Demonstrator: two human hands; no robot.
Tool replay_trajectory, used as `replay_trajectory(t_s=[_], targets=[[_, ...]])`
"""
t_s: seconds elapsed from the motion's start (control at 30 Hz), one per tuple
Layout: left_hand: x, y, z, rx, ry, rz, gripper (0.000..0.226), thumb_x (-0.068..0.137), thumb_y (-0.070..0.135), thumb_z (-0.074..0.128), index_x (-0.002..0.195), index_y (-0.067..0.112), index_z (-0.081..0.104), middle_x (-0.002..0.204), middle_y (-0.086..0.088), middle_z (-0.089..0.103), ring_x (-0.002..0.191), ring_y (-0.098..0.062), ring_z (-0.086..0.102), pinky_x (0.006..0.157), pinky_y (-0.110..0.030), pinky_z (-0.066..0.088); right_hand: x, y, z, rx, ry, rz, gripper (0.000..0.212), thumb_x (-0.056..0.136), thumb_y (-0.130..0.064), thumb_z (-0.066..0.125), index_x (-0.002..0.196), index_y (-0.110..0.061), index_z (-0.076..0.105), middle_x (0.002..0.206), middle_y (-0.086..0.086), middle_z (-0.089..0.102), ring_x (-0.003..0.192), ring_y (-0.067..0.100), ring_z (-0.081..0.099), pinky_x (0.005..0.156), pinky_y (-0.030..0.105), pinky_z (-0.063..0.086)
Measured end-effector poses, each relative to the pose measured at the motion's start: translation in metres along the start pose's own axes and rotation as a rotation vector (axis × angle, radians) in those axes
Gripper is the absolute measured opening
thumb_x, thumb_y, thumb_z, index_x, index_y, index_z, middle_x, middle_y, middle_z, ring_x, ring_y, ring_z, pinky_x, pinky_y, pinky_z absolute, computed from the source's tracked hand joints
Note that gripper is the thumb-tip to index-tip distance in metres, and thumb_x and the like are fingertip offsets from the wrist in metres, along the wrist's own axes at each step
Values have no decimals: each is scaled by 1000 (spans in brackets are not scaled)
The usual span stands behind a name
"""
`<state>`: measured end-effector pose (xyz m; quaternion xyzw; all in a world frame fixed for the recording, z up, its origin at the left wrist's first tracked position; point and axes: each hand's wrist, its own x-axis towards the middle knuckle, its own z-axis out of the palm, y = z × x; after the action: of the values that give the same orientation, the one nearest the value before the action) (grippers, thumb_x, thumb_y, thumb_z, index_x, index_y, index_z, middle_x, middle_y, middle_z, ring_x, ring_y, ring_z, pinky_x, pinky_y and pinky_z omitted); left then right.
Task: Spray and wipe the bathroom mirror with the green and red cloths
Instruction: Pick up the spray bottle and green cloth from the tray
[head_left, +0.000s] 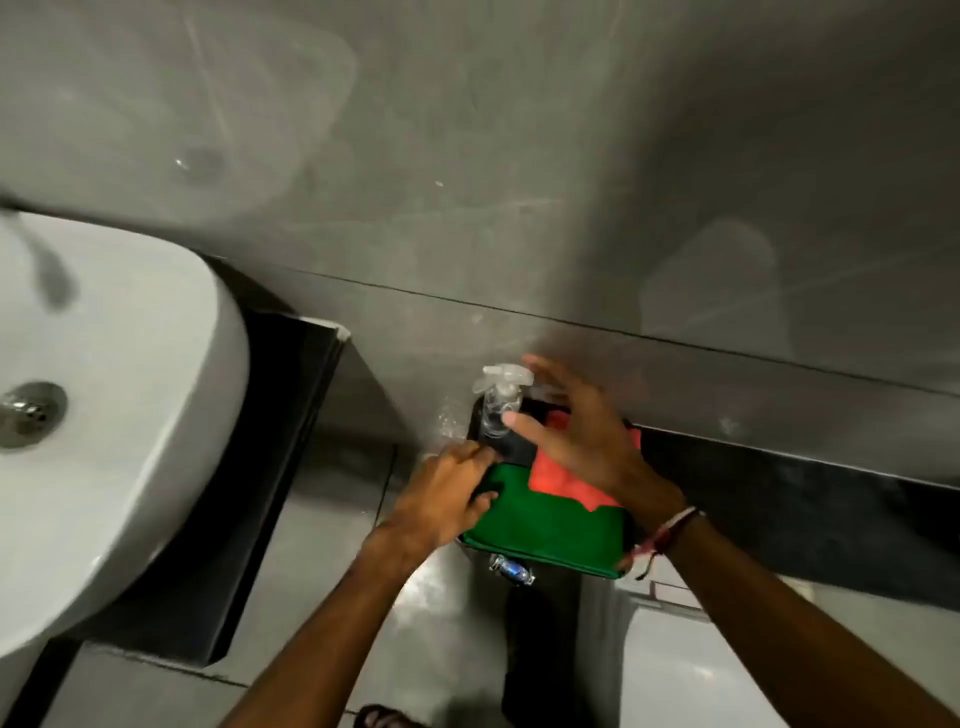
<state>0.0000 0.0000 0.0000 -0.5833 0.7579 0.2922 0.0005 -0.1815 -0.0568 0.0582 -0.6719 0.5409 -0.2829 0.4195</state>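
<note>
Head view, right hand (582, 441) hiding red cloth (558, 480)

Both forearms were bare, no sleeves in view. Left hand (451, 493) wore nothing: no ring, no band seen. Right hand (582, 441) likewise bare of rings. Right wrist carried a thread wristband (670, 530) in red and white strands, with loose knotted ends hanging down. A sandalled foot (387, 717) showed at the bottom edge.

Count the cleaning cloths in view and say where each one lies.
2. The flat green cloth lies on the dark stand nearest the person; the red cloth lies on top of it, partly under the right hand. More could be hidden beneath.
</note>
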Motion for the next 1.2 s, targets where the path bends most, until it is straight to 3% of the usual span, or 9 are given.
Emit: replay_trajectory(t_s=[0.17, 0.33, 0.43, 0.53, 0.63, 0.8, 0.97, 1.1, 1.2], targets=[[39, -5, 34, 214, -95, -31, 75, 83, 45, 70, 147, 24, 38, 149, -5, 44, 130, -31, 45, 103, -44, 42, 18, 34, 22, 38, -24, -73, 49, 89, -22, 79, 135, -14, 65, 127, -4, 73, 117, -3, 65, 103, 16, 49], [52, 7, 45, 163, -124, -206, 54, 80, 39, 74, 129, 25, 58, 134, -6, 63, 127, -33, 48, 100, -43, 45, 32, 52, 42, -64, 40, -195, 31, 101, -27, 62, 128, -13, 68, 121, -9, 70, 110, -14, 59, 100, 15, 49], [43, 11, 41, 10, -140, -246, 42, 80, 34, 74, 119, 23, 63, 131, -6, 64, 128, -31, 49, 103, -41, 45, 34, 53, 49, -71, 88, -216, 34, 102, -30, 58, 127, -9, 67, 117, -2, 73, 107, -5, 64, 97, 8, 44], [19, 8, 17, -423, -80, -211, 32, 78, 19, 73, 110, 18, 67, 109, -9, 73, 106, -24, 66, 92, -39, 55, 26, 40, 49, -94, 144, -139, 51, 101, -52, 47, 120, -9, 67, 99, -1, 77, 89, 11, 73, 82, 19, 53], [-18, 3, -28, -801, 98, -75, 20, 76, -6, 72, 92, 6, 68, 74, -6, 65, 72, -10, 59, 70, -32, 53, 17, 6, 42, 12, 279, -207, 61, 102, -64, 39, 112, -11, 69, 73, -16, 62, 65, 5, 65, 65, 21, 51], [-91, -3, -143, -1050, 476, -3, 39, 71, -4, 82, 105, 14, 74, 96, 9, 78, 89, -3, 71, 81, -13, 54, -3, -102, 16, 201, 384, -342, 20, 100, -58, 50, 114, -50, 61, 81, -15, 70, 66, 8, 67, 67, 23, 55], [-169, 5, -284, -1215, 818, 56, 42, 66, 21, 88, 105, 10, 77, 95, -7, 82, 83, -17, 77, 73, -26, 62, -23, -243, -11, 582, 232, -408, 14, 98, -29, 65, 111, -27, 70, 92, 4, 82, 49, 11, 57, 51, 28, 53], [-224, 34, -376, -1196, 1040, 148, 21, 76, 35, 82, 90, 22, 75, 81, 1, 78, 74, -14, 73, 66, -29, 61, -38, -344, -37, 702, 58, -557, 23, 90, -29, 66, 108, -15, 69, 95, 6, 83, 50, 14, 56, 51, 25, 54], [-260, 54, -438, -1220, 1081, 250, 11, 94, 27, 67, 102, 21, 66, 82, -4, 73, 75, -18, 71, 65, -33, 61, -45, -412, -51, 656, -8, -672, 29, 91, -29, 66, 115, -14, 69, 94, 8, 82, 55, 14, 60, 55, 26, 56]])
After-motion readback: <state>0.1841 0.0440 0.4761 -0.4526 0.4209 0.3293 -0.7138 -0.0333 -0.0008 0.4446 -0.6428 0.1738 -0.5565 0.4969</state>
